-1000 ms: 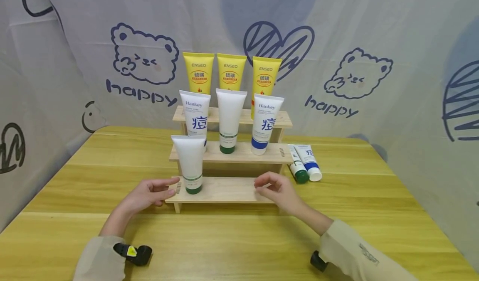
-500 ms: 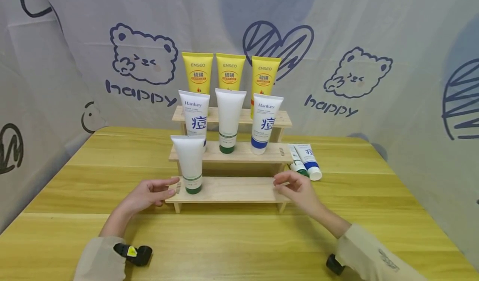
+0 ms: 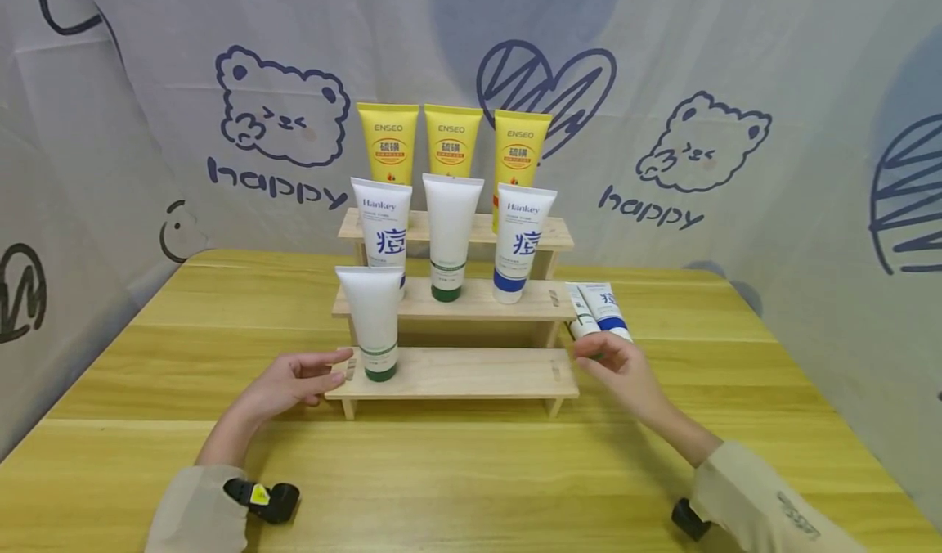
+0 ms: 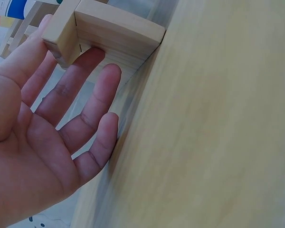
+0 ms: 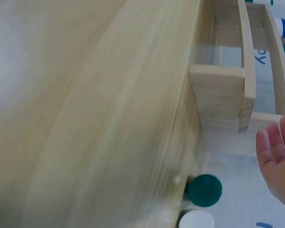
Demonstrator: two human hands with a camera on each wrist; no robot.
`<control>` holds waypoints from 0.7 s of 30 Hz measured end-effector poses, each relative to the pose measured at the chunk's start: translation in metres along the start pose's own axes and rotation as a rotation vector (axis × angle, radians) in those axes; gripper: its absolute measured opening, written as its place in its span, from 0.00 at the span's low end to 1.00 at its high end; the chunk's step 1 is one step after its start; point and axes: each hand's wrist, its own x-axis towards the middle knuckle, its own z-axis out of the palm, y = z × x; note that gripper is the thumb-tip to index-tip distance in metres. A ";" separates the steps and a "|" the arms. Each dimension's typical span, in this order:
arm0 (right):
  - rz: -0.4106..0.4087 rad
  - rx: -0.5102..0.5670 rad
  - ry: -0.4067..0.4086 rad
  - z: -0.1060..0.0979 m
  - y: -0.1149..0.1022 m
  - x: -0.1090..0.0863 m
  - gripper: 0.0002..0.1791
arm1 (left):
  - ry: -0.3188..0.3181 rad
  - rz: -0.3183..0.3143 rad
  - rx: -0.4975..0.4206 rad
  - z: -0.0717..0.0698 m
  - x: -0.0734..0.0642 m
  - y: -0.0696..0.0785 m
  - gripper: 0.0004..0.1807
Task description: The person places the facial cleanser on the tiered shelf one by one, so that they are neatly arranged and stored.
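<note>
My left hand (image 3: 294, 381) grips the left end of the bottom board of a three-step wooden display stand (image 3: 471, 377); in the left wrist view its thumb and fingers (image 4: 97, 53) lie around the board's end. On that board stands a white tube with a green cap (image 3: 374, 324). Just past the stand's right end is my right hand (image 3: 621, 373), fingers loosely bent and holding nothing. Behind it, two tubes lie on the table: one blue-banded (image 3: 606, 312), one green-capped (image 3: 581, 317), partly hidden by the hand. Their cap ends, green (image 5: 204, 190) and white (image 5: 196, 220), show in the right wrist view.
The middle step carries two blue-banded white tubes (image 3: 524, 242) flanking a white green-capped tube (image 3: 450, 234). Yellow tubes (image 3: 452, 140) stand on the top step. A printed cloth (image 3: 412, 29) hangs behind the wooden table (image 3: 456, 479).
My right hand has moved right, from above the bottom board to beyond the stand's right end, beside the lying tubes. My left hand stays on the stand.
</note>
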 end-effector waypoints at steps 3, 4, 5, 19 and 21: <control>0.005 0.001 0.002 -0.005 0.002 -0.002 0.05 | 0.000 0.004 -0.003 0.000 0.000 0.000 0.29; 0.009 0.007 0.003 -0.006 0.003 -0.002 0.05 | 0.000 0.005 -0.004 0.000 0.000 0.000 0.29; 0.014 0.004 0.006 -0.008 0.004 -0.002 0.05 | -0.001 0.007 -0.004 0.000 0.000 0.000 0.28; 0.116 -0.226 0.091 -0.036 0.017 0.007 0.06 | 0.000 0.011 -0.005 -0.001 0.000 -0.001 0.29; 0.133 -0.253 0.102 -0.039 0.019 0.009 0.07 | -0.002 0.016 -0.007 -0.001 0.000 0.000 0.29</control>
